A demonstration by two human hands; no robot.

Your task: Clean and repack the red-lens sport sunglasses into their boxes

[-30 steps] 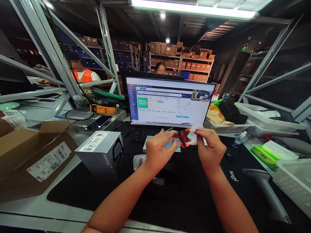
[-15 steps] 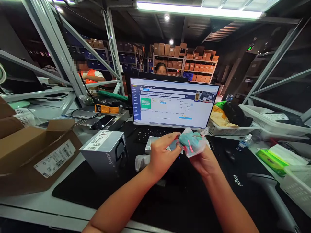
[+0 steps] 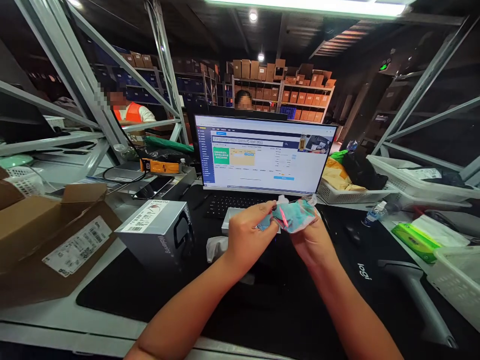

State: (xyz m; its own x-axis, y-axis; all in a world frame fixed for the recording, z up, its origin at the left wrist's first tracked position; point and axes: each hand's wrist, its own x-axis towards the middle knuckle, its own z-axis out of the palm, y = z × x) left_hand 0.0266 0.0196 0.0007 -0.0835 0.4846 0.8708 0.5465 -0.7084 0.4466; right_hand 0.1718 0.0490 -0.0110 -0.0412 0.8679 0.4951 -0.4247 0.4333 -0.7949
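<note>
Between my two hands is a teal item in a clear plastic bag [image 3: 296,215]; its kind I cannot make out. My left hand [image 3: 250,231] pinches the bag's left edge between thumb and fingers. My right hand [image 3: 313,237] supports it from below and behind, its fingers mostly hidden by the bag. A red streak of light falls across the plastic. Behind my left hand lies an open pale box [image 3: 233,216], partly covered. A crumpled white wrapper [image 3: 216,248] rests on the black desk mat [image 3: 270,310] beside my left wrist.
A grey printed box [image 3: 157,235] and an open cardboard carton [image 3: 63,240] stand on the left. The monitor [image 3: 262,155] and keyboard [image 3: 225,204] are ahead. On the right are a mouse [image 3: 352,234], a barcode scanner [image 3: 416,295], a spray bottle [image 3: 375,214], a tissue pack [image 3: 416,241] and white baskets [image 3: 360,195].
The bagged item has been turned and flattened a little in my hands, and the red streak has shifted left on it. On the monitor, an orange panel has appeared. The view has moved slightly.
</note>
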